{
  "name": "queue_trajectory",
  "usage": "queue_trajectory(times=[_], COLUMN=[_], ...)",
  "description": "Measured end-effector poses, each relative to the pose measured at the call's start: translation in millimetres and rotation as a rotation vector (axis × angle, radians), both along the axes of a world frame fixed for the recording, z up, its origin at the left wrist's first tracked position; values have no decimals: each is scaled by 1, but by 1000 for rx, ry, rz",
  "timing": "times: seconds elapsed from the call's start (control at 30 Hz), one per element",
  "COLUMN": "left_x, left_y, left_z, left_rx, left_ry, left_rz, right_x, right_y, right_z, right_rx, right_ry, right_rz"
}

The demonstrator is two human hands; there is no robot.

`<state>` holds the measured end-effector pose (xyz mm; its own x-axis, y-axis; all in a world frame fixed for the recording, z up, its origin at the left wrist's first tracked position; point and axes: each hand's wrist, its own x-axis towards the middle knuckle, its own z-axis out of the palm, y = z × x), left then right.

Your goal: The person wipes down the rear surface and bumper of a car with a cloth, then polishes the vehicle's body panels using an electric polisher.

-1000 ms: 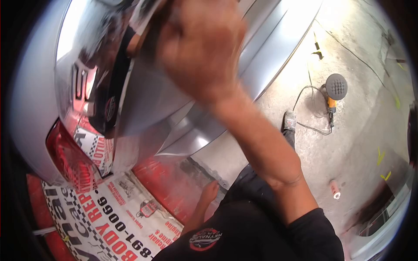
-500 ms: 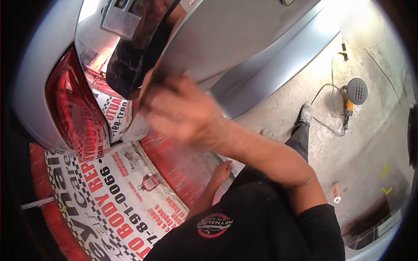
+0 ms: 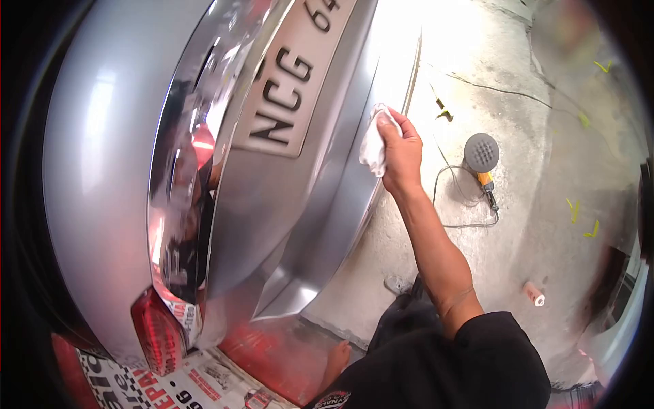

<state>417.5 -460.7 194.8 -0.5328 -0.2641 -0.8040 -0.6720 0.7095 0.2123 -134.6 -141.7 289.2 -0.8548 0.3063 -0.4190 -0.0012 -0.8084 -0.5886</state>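
Note:
My right hand [image 3: 402,153] pinches a crumpled white cloth [image 3: 372,144] between thumb and fingers. It is at the outer edge of the silver car's rear bumper [image 3: 306,235]; whether the cloth touches the paint I cannot tell. Hanging low beside my body is my left hand [image 3: 338,356], partly hidden by my shirt, its fingers too small to make out. Left of the right hand is the car's licence plate [image 3: 286,85], with a chrome trim strip [image 3: 180,184] beyond it. The red tail light [image 3: 158,330] sits at the lower left.
A yellow polisher with a round grey pad [image 3: 482,153] lies on the concrete floor [image 3: 545,143], its cord looping beside it. A small bottle [image 3: 533,294] lies further right. A printed banner [image 3: 204,382] and red surface are below the bumper.
My right hand has moved from near the tail light, up and right to the bumper's outer edge, where the cloth now shows. The view has shifted, bringing the licence plate into sight.

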Motion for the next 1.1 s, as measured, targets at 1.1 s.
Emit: queue_trajectory(times=[1.1], left_x=[-519], left_y=[195], left_z=[391], left_rx=[-1509], left_ry=[1166], left_rz=[-1235], right_x=[-363], right_y=[109], right_z=[115], right_rx=[852], right_ry=[736], right_rz=[-487])
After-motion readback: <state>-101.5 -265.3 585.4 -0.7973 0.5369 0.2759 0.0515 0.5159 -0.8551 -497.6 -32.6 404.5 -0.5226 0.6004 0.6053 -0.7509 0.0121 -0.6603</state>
